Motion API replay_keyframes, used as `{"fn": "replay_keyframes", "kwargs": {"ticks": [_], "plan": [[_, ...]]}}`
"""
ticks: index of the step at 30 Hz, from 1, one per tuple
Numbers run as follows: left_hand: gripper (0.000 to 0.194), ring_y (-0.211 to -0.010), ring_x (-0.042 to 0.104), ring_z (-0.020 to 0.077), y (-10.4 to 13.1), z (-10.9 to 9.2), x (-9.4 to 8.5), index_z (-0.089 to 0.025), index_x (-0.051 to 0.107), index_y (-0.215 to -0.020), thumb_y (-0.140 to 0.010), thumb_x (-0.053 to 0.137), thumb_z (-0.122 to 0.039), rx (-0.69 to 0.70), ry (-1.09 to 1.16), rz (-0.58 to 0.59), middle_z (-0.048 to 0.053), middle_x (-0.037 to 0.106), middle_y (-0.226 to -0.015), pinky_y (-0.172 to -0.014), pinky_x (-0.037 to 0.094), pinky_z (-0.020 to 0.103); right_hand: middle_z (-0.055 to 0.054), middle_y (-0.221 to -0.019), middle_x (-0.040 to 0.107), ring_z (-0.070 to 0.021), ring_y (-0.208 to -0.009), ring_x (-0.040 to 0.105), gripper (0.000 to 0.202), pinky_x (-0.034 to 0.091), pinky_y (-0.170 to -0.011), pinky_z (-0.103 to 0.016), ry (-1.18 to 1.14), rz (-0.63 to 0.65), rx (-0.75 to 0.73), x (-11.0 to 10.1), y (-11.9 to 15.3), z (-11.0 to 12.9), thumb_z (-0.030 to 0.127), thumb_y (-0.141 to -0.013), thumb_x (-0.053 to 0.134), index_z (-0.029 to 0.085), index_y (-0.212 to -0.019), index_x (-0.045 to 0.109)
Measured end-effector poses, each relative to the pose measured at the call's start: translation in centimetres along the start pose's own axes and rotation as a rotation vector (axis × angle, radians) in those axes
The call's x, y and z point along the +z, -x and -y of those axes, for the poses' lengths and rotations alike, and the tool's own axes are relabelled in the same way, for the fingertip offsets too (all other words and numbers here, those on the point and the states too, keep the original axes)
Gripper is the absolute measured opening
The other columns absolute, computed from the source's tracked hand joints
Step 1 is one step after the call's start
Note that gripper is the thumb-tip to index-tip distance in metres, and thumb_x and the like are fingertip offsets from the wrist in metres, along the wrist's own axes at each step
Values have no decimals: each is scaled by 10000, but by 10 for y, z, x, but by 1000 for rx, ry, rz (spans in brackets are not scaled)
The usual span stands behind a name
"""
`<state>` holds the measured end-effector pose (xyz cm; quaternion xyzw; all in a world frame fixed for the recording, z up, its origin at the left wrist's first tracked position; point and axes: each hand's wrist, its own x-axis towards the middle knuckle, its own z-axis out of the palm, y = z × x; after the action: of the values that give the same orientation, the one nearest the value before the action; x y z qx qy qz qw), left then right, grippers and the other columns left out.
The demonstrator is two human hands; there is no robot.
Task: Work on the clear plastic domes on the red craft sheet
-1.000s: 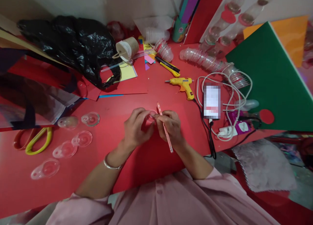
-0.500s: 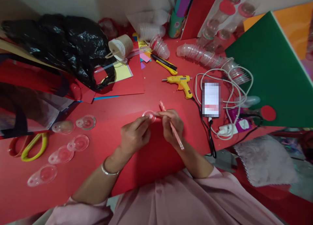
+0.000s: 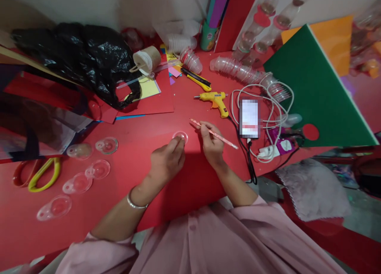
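Over a red sheet [image 3: 166, 210] on the red table, my left hand [image 3: 168, 159] pinches a small clear plastic piece with a round rim [image 3: 180, 134]. My right hand [image 3: 212, 143] grips a patterned pink pencil [image 3: 220, 137], its tip pointing up and left, a little right of the clear piece. The pencil does not touch that piece. Several clear plastic pieces with round rims [image 3: 98, 169] lie to the left of my left hand.
Behind the hands lie a yellow glue gun [image 3: 216, 101] and a cutter [image 3: 196, 79]. A phone [image 3: 249, 118] with looped white cable is at right, beside a green board [image 3: 318, 95]. Scissors [image 3: 44, 174] and a black plastic bag [image 3: 80, 55] are at left.
My right hand has moved off the clear piece, and the pencil has swung from steep to a flatter slant. The whole view has shifted slightly.
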<state>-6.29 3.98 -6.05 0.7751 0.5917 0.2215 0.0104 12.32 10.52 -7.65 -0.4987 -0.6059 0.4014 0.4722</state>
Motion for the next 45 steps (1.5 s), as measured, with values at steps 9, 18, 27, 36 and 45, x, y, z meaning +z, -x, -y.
{"fn": "replay_keyframes", "kwargs": {"ticks": [9,18,27,36,45], "plan": [[554,-691,761,192,1,-20,-13,-155,607,-1562,-1025,471,-166,-68,-119,274,243,648,-1538,-538,539,291,-36,-795,718,-172,-757,664,525,534,-753,-311,184,407,-73,6,-68,60,676,-1052,564,212,-831,671],[554,-655,747,181,-1,-25,-14,-135,638,-1521,-1019,413,-73,-70,-97,314,227,688,-1424,-472,549,309,-42,-793,751,-148,-727,677,505,483,-727,-281,245,1094,-80,59,-107,66,586,-1083,532,180,-833,696],[501,-601,717,156,0,-22,-9,-150,683,-1456,-1020,442,-98,-69,-37,237,191,758,-1287,-466,537,269,-15,-752,724,-144,-700,627,439,423,-708,-282,328,1254,-175,67,-113,64,474,-1090,545,197,-781,685],[538,-643,748,159,0,-22,-10,-171,648,-1508,-1012,459,-85,-94,-11,268,213,703,-1409,-497,559,275,-28,-786,724,-155,-734,620,408,429,-753,-295,400,1139,-269,66,-115,60,429,-1107,543,194,-804,684],[613,-662,754,190,-3,-23,-16,-131,540,-1617,-1016,419,-126,-74,-118,330,233,637,-1543,-502,546,319,-44,-810,750,-181,-768,694,497,493,-748,-319,310,630,-103,22,-105,28,600,-1081,527,216,-798,667]]}}
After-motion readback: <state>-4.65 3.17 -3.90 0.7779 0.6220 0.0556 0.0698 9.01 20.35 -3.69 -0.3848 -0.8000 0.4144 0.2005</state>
